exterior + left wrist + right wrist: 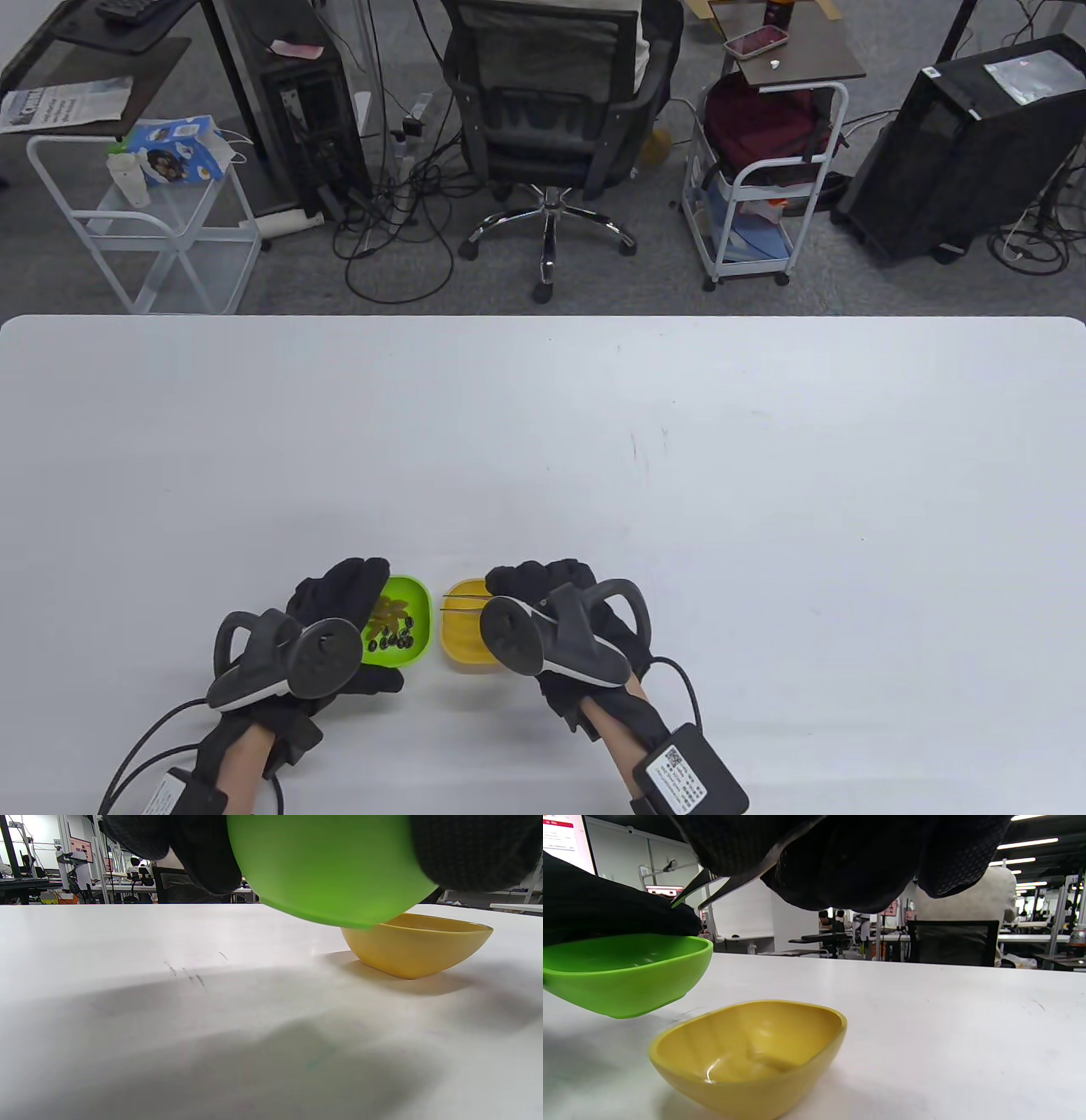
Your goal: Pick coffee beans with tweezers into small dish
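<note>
My left hand grips a green dish and holds it lifted off the table; the left wrist view shows its underside in the air. Dark coffee beans and some tan pieces lie in it. An empty yellow dish stands on the table just right of it, also in the right wrist view and the left wrist view. My right hand holds metal tweezers, tips apart and empty, pointing left over the yellow dish toward the green one. The tweezers also show in the right wrist view.
The white table stretches far and right of the dishes, with faint marks near its middle. Beyond its far edge stand an office chair, carts and computer towers.
</note>
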